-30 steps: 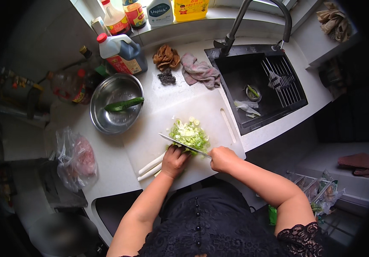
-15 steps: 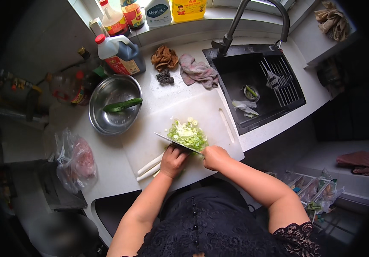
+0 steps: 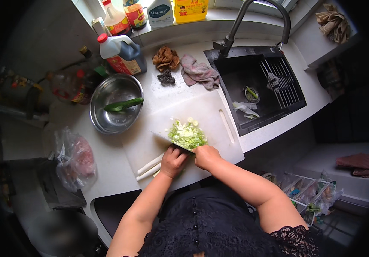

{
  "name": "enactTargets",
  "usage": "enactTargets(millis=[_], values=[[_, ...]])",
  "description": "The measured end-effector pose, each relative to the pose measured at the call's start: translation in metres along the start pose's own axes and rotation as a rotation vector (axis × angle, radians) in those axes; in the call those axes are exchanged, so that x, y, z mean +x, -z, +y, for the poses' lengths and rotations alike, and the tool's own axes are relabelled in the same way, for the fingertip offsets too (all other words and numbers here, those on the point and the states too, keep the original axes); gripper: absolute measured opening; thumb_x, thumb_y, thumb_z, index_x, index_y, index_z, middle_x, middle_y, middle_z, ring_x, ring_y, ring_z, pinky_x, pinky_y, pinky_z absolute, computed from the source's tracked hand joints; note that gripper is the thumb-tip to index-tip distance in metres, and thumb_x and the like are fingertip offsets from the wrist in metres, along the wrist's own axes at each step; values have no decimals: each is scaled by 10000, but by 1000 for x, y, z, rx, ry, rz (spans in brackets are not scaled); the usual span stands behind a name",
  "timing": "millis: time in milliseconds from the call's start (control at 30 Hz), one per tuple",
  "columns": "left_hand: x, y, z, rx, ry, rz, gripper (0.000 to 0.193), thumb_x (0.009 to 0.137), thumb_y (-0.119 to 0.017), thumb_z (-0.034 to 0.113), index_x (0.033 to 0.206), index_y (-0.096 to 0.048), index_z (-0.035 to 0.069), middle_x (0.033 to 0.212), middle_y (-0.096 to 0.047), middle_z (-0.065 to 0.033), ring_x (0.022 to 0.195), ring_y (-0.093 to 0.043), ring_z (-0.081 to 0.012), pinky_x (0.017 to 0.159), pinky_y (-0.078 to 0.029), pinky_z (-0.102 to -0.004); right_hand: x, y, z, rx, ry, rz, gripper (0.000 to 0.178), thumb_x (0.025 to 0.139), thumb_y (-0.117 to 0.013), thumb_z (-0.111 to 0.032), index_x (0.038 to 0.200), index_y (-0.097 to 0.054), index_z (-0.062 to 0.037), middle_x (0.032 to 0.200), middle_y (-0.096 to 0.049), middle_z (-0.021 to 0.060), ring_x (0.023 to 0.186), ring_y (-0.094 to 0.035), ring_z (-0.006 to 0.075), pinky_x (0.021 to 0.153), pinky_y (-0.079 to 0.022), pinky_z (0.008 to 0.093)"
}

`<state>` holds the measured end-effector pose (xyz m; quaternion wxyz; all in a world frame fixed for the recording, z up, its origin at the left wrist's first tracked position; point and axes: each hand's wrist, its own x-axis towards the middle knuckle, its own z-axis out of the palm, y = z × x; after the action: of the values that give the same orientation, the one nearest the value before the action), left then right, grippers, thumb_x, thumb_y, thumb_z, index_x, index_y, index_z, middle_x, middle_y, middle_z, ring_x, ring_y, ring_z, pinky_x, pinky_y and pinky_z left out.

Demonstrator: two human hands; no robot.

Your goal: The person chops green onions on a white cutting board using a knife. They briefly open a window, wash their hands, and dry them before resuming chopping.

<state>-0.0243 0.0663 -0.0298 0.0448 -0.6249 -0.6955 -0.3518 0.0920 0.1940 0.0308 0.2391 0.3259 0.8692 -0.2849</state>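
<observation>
My right hand point(image 3: 207, 157) is closed round the handle of a kitchen knife point(image 3: 172, 143), whose blade slants across to the left in front of my left fingers. With curled fingers, my left hand point(image 3: 174, 162) presses white scallion stalks point(image 3: 149, 167) to the pale cutting board point(image 3: 155, 122). The stalks' far ends are hidden under that hand and the blade. Just beyond the blade lies a loose heap of chopped scallion point(image 3: 188, 133), white and light green.
Left of the board stands a steel bowl point(image 3: 93, 115) holding a cucumber point(image 3: 123, 104). A black sink point(image 3: 231, 70) is at the right. Behind the board lie a rag point(image 3: 198, 72), a dark scrubber point(image 3: 165, 78) and a brown crumpled thing point(image 3: 166, 58). Bagged meat point(image 3: 83, 156) sits at the left edge.
My right hand has moved a little to the left, and the knife with it. My left hand stays in place on the scallion stalks.
</observation>
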Motion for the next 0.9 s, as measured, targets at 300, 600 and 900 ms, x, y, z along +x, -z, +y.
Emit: enactTargets(millis=[300, 600, 900], values=[[-1, 0, 4, -10, 11, 35, 223, 680, -744, 120, 899, -706, 142, 981, -629, -59, 922, -582, -308, 780, -519, -387, -9, -2, 8, 26, 17, 53, 308, 767, -589, -123, 1045, -722, -124, 937, -695, 206, 893, -672, 376, 801, -541, 466], [-2, 2, 5, -14, 8, -19, 218, 696, -754, 150, 908, -708, 134, 991, -624, -70, 952, -574, -317, 817, -508, -401, 5, -5, 16, 228, 144, 215, 220, 738, -592, -167, 904, -726, -113, 849, -685, 196, 839, -657, 387, 773, -535, 479], [2, 29, 20, 28, -62, -34, 248, 712, -783, 185, 933, -696, 111, 967, -611, -99, 941, -569, -335, 885, -468, -466, -31, 6, 26, 203, 228, 345, 188, 742, -590, -179, 883, -706, -131, 791, -681, 167, 767, -655, 382, 717, -534, 479]])
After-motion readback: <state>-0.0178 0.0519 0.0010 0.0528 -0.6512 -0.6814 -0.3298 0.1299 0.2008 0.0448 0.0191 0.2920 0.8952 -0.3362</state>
